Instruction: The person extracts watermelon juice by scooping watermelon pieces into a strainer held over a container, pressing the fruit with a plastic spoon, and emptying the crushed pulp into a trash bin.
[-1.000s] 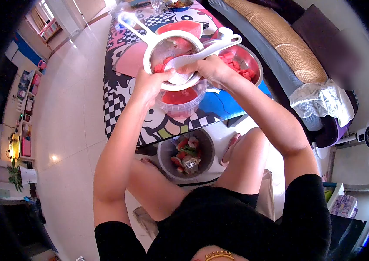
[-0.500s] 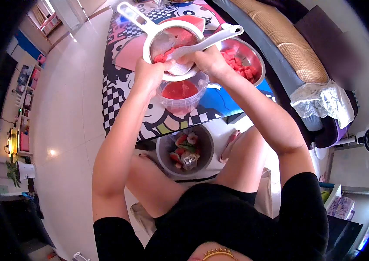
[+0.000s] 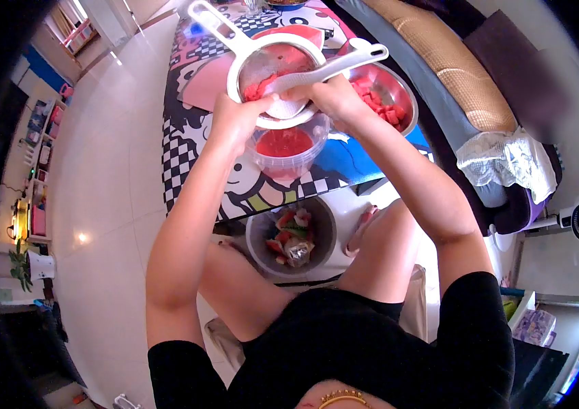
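A white-rimmed strainer [image 3: 233,68] is tilted above a clear plastic tub [image 3: 288,163] that holds red juice [image 3: 283,142]. Red pulp [image 3: 257,88] lies in its mesh. My left hand [image 3: 236,112] grips the strainer's near left rim. In my right hand [image 3: 327,97] is a white spoon [image 3: 334,67], its bowl down inside the strainer against the pulp; the fingers are partly hidden. To the right, a metal bowl [image 3: 409,102] holds red watermelon pieces [image 3: 390,112]. Behind the strainer lies a large cut watermelon piece [image 3: 306,33].
A grey bin [image 3: 257,238] with rinds and scraps stands below the near edge of the patterned table [image 3: 184,146]. A pink board [image 3: 202,87] lies left of the strainer. The sofa [image 3: 463,78] runs along the right side, with a white lace cloth [image 3: 504,160] on its end.
The strainer first shifted toward the table's far side, showing more of the tub, then slightly right. Both hands keep their hold, and the spoon stays in the strainer.
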Demonstrator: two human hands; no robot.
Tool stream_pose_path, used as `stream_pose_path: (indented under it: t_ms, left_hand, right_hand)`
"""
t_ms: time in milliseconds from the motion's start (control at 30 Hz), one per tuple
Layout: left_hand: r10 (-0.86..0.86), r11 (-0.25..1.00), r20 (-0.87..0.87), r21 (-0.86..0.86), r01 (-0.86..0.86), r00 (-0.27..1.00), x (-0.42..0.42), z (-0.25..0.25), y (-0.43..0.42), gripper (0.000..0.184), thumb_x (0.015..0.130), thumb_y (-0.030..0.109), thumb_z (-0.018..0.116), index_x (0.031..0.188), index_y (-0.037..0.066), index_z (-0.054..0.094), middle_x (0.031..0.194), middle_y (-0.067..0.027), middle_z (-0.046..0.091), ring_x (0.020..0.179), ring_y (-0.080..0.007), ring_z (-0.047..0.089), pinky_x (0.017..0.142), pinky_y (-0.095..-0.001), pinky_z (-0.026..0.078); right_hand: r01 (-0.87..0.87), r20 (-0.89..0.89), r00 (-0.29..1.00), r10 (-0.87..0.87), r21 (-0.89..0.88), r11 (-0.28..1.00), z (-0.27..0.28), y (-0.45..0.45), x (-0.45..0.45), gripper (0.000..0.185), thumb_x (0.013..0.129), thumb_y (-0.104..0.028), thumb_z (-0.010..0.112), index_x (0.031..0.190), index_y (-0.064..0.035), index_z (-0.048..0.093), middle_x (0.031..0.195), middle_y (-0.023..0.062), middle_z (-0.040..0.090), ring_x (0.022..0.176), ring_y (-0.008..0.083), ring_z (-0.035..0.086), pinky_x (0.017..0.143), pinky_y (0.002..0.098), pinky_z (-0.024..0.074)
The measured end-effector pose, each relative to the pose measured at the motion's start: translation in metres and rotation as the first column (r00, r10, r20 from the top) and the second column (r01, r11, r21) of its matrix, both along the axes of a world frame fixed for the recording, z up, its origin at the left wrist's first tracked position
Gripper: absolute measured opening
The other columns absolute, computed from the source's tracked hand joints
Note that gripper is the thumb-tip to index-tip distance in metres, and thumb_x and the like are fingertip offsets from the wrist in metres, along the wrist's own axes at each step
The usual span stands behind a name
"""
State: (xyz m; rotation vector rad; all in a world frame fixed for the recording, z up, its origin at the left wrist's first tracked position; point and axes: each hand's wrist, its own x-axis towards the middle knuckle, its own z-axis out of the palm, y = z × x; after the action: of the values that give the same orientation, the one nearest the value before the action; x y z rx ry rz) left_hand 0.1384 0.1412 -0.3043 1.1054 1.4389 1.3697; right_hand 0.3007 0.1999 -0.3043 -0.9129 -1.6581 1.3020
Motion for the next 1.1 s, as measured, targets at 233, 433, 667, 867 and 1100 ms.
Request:
stream_pose_path:
  t_ms: [233,433,667,867,1100]
  left_hand:
    - [-0.132,0.982,0.09,-0.12,0.143,0.987,-0.002,0.01,-0.01,0.043,0.085,0.013,0.073,0.122,-0.004,0.057,0.11,-0.0149,0.066,0.094,-0.0206,0.069,0.08,-0.0318,0.058]
    - [-0.213,0.96,0.264,-0.124,0.252,0.941,-0.008,0.001,-0.017,0.044,0.088,0.014,0.071,0.126,-0.001,0.054,0.119,-0.0133,0.062,0.107,-0.0212,0.065,0.09,-0.0315,0.056]
    - [-0.272,0.93,0.444,-0.107,0.351,0.854,-0.02,-0.007,-0.017,0.043,0.09,0.009,0.067,0.128,-0.003,0.05,0.122,-0.0161,0.06,0.109,-0.0239,0.064,0.094,-0.0382,0.056]
    - [-0.313,0.893,0.645,-0.05,0.447,0.697,-0.024,-0.011,-0.013,0.046,0.098,0.021,0.056,0.134,-0.003,0.043,0.129,-0.0208,0.055,0.116,-0.0323,0.059,0.098,-0.0485,0.053]
    - [-0.276,0.902,0.705,-0.045,0.429,0.653,-0.022,-0.008,-0.018,0.053,0.102,0.033,0.044,0.143,0.0,0.034,0.14,-0.0225,0.046,0.126,-0.0357,0.051,0.103,-0.0526,0.048]
  right_hand:
    - [-0.04,-0.056,0.998,0.028,-0.232,0.972,0.004,-0.002,0.007,0.041,0.075,-0.009,0.075,0.111,0.0047,0.063,0.099,0.0163,0.069,0.083,0.0233,0.07,0.068,0.0329,0.0587]
    - [-0.039,0.022,0.999,0.043,-0.184,0.982,0.0,-0.001,0.009,0.04,0.078,-0.012,0.073,0.114,0.0029,0.063,0.099,0.0167,0.069,0.082,0.022,0.07,0.066,0.0317,0.0585]
    - [0.071,-0.012,0.997,-0.07,0.246,0.967,0.014,0.004,0.02,0.051,0.082,-0.013,0.07,0.127,-0.0022,0.048,0.106,0.0112,0.059,0.096,0.0202,0.061,0.088,0.0339,0.0511]
    - [-0.252,-0.008,0.964,0.267,0.304,0.919,0.026,0.004,0.03,0.027,0.092,-0.003,0.063,0.117,-0.0047,0.055,0.104,0.0069,0.06,0.092,0.0123,0.061,0.081,0.0269,0.0514]
    - [-0.12,0.008,0.992,0.128,0.422,0.899,0.042,0.006,0.037,0.017,0.096,-0.013,0.061,0.107,-0.0013,0.059,0.089,0.0067,0.064,0.078,0.0126,0.065,0.07,0.0261,0.0529]
